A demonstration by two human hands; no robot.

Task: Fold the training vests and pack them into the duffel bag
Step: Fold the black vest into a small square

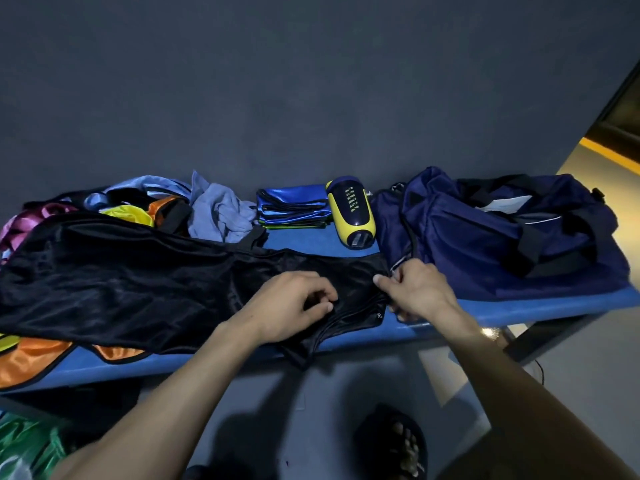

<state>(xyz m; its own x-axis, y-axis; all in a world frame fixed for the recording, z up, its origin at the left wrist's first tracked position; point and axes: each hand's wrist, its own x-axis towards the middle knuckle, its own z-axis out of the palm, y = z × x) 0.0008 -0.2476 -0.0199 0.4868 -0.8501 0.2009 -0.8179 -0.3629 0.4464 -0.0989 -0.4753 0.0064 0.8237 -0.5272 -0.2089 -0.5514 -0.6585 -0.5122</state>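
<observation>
A black training vest point(121, 282) lies spread across the blue bench point(519, 308). My left hand point(294, 306) pinches its fabric near the right end, fingers curled. My right hand point(415, 289) grips the vest's right edge next to the bag. The navy duffel bag point(485, 233) sits open on the bench's right end. A folded stack of blue and green vests point(292, 207) rests at the back centre. A heap of unfolded vests point(145, 206) in yellow, orange, pink and light blue lies at the back left.
A yellow and navy shin guard point(351, 213) stands between the folded stack and the bag. An orange vest point(31, 362) pokes out under the black one at the front left. Green fabric point(27, 445) lies below the bench. My sandalled foot point(398, 441) is on the floor.
</observation>
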